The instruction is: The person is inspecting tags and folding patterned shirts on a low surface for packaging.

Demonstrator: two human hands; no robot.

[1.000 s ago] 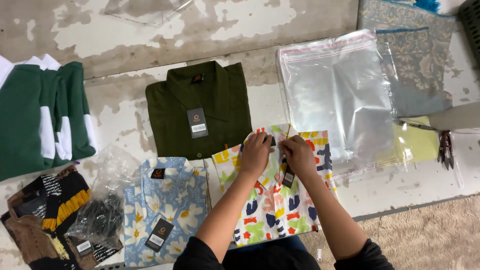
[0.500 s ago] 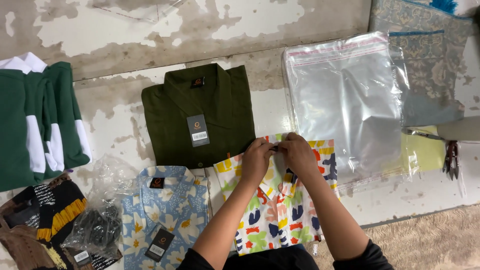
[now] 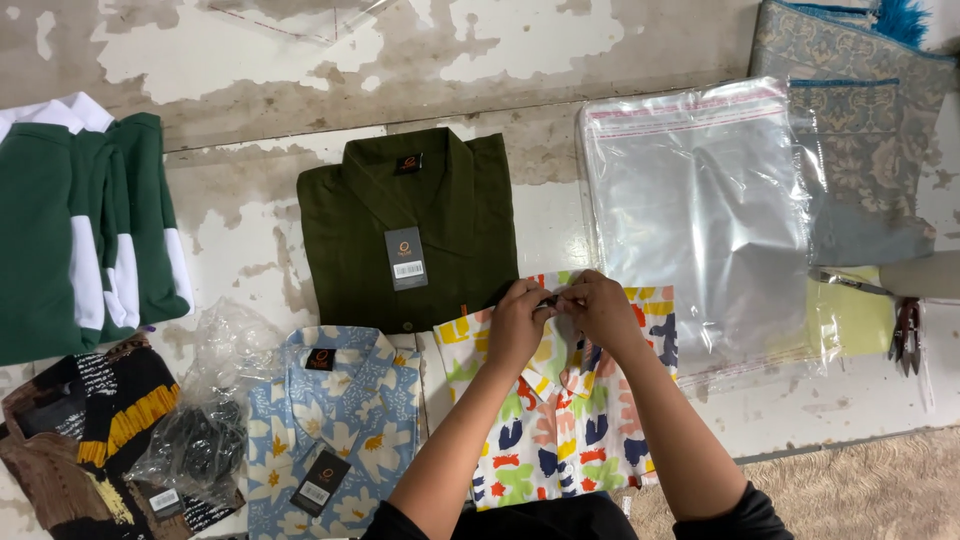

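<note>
Multicoloured shirt point(image 3: 560, 420) lies folded on the floor at 6 o'clock, its lower edge hidden by your arms. Your left hand point(image 3: 518, 325) and right hand point(image 3: 600, 312) meet at its collar, fingertips pinching something small and dark you can't make out. A clear plastic bag point(image 3: 700, 210) at 2 o'clock lies flat, seemingly holding nothing. The dark green shirt point(image 3: 415, 225) sits at 12.
</note>
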